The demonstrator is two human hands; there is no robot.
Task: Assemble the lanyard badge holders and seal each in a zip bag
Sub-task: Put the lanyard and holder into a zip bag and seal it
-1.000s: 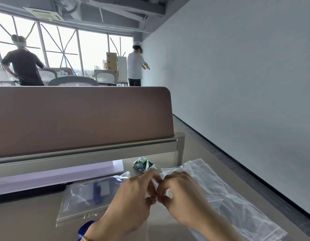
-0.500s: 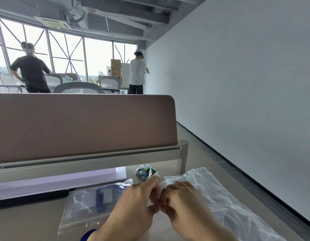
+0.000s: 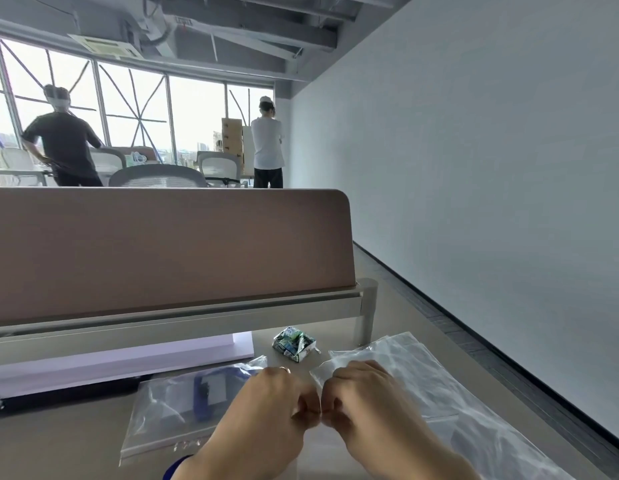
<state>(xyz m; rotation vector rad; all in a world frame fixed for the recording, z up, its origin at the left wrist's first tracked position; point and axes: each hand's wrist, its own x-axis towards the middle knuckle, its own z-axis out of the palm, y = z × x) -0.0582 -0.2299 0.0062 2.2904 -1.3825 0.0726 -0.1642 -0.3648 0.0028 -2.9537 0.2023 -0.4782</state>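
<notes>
Our left hand (image 3: 263, 420) and right hand (image 3: 367, 410) meet knuckle to knuckle low in the view, at about six o'clock. Both have fingers curled in, and the tips seem to pinch something thin where they touch. We judge it to be the mouth of a clear bag (image 3: 323, 375), whose corner rises just above the right knuckles, but the pinched edge itself is hidden, so we cannot tell whether we are opening or sealing it, nor whether a holder is inside. A blue strip (image 3: 173, 467), perhaps a lanyard, shows under the left wrist at the bottom edge.

At nine o'clock from the hands, a packed bag (image 3: 183, 410) lies flat on the desk (image 3: 58, 445). Inside it we see a dark blue piece and a white card, which look like a finished badge holder. Its zip edge faces us and looks closed. So one unit appears done.

From three to five o'clock a stack of empty bags (image 3: 457, 393) spreads across the desk, partly under our right hand. That suggests several units are still to do.

At twelve o'clock, just beyond the hands, sits a small crumpled green packet (image 3: 294, 342). Past it stands the brown partition (image 3: 162, 251) on its grey rail. Far beyond, two people stand at the windows.
</notes>
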